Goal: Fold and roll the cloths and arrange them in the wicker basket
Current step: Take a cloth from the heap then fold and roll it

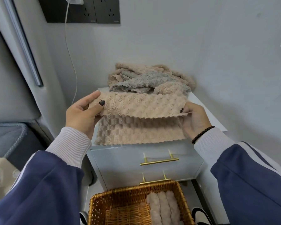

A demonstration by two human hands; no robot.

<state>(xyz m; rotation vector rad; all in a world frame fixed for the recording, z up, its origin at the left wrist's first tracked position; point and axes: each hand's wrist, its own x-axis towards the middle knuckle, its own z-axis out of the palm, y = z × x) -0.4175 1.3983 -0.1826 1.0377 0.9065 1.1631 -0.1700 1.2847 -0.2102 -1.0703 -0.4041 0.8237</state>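
Note:
A beige waffle-textured cloth (pixel 141 117) is stretched between my hands above the white nightstand (pixel 206 114), its far part doubled over toward me. My left hand (pixel 83 114) pinches its left edge, thumb on top. On the right edge, my right hand (pixel 195 119) pinches the cloth the same way. Behind it lies a loose pile of beige and grey cloths (pixel 150 80) against the wall. Below, on the floor, stands the wicker basket (pixel 104 207) with three rolled pale cloths (pixel 164 208) lined up on its right side.
The nightstand has two drawers with brass handles (pixel 159 161). A white cable (pixel 70 52) hangs from dark wall sockets (pixel 88 10). A grey padded bed edge (pixel 11 137) is at the left. Walls close in behind and to the right.

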